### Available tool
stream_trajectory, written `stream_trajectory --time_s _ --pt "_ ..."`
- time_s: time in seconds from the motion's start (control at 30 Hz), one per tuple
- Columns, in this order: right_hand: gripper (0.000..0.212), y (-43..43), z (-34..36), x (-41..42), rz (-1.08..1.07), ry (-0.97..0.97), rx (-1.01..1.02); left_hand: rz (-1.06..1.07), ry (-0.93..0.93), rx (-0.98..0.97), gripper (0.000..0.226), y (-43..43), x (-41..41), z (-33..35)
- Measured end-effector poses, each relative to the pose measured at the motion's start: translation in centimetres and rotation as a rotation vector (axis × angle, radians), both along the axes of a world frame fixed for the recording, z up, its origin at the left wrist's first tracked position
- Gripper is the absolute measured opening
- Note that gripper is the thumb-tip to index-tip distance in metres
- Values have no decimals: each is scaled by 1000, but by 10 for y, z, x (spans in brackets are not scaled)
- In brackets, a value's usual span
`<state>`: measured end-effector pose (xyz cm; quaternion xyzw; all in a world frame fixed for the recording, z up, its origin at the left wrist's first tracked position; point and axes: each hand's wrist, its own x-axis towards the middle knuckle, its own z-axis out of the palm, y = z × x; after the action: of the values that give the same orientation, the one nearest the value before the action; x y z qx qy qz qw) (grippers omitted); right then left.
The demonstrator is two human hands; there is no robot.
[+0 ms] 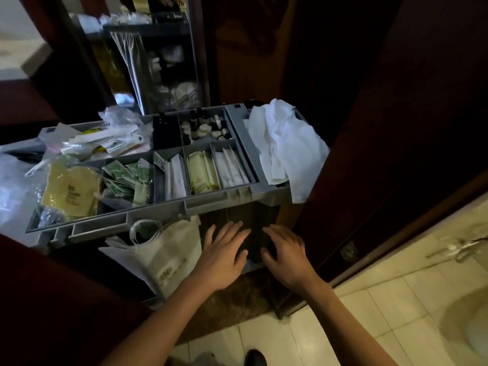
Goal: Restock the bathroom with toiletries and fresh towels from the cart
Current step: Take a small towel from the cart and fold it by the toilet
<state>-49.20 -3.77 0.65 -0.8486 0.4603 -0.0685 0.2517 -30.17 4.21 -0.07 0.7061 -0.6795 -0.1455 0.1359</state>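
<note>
Fingers: your left hand (224, 256) and right hand (286, 256), both spread, holding nothing.
Towel (282, 146): draped over the cart tray (219, 204) at its right end, above your fingertips, apart.
Beside: white bag (163, 257) just left.

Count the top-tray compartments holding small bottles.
2, side by side in the back row of the grey plastic tray: one packed with small dark bottles, the next right with dark and white-capped bottles. Piled clear packets leftward may hide more.
</note>
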Motion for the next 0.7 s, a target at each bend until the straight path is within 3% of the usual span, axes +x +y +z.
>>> stream_trajectory --time_s 0.33,0.6,0.7 --pt "58 -41 14 37 -84 -17 -58 -120 -8 -31 56 -68 50 14" --pt "43 -80 27 52 -206 -94 -85 -224 34 -30 52 -126 58 27" --pt "50 -101 21 54 -243 -92 -130 -230 14 -61 53 -146 62 24"
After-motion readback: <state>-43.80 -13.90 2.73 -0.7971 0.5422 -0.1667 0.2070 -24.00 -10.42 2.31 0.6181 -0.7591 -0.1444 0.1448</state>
